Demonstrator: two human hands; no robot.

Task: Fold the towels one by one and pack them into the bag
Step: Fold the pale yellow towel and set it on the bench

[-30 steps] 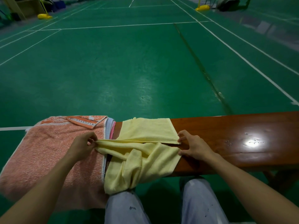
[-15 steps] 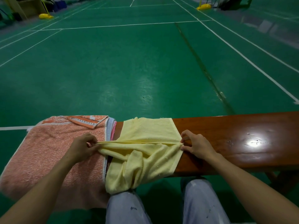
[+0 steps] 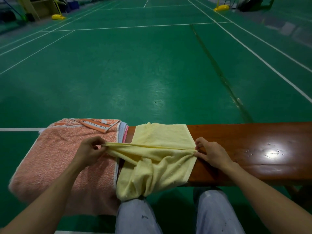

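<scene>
— Where is the yellow towel (image 3: 160, 166) lying?
— Across the wooden bench (image 3: 253, 149), right of the orange towel (image 3: 59, 157); I'm pulling its fold taut, left hand (image 3: 87, 153) and right hand (image 3: 212, 153) pinching either end.

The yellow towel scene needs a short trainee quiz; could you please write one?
1. True or false: the left hand and the right hand each pinch an end of the yellow towel along its fold.
2. The towel's near part hangs over: A) the front edge of the wooden bench; B) a chair; C) a bag.
3. What colour is the large towel left of it?
Key: 1 true; 2 A; 3 orange.
</scene>
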